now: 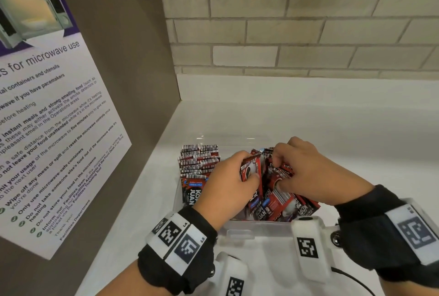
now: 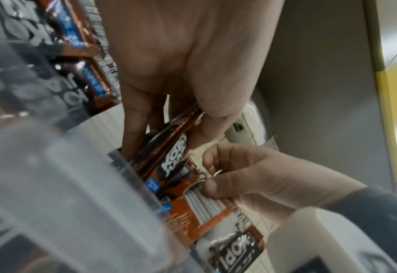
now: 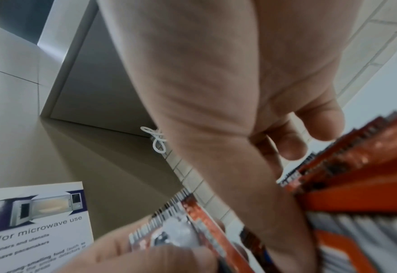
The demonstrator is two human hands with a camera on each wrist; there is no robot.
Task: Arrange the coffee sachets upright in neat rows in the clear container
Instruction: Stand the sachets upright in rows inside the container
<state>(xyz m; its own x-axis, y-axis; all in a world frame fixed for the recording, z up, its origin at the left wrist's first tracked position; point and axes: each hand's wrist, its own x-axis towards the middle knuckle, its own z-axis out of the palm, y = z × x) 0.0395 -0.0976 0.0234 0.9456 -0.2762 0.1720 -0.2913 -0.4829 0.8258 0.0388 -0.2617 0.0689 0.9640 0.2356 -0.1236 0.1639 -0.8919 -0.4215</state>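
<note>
Nearest the viewer, two black wrist straps with white coded markers framed the clear plastic container, which stood on the white countertop with its near rim just beyond the wrists. Inside it, on the right, a loose heap of red-and-black foil coffee sachets lay tilted and overlapping. The left hand pinched a small upright bundle of sachets between thumb and fingers at the container's middle; the left wrist view showed the thumb on one face and the fingers on the other. The right hand, fingers curled, plucked at a sachet from the heap just right of that bundle, though how firmly it gripped could not be told. Farther left, a tidy row of upright sachets filled the far-left corner, crimped edges upward. Judged from appearance, the sachets were light, thin, slick and pliable; they were best pinched across the flat faces near the top crimp. A microwave-use poster hung at left, before a pale brick wall.
</note>
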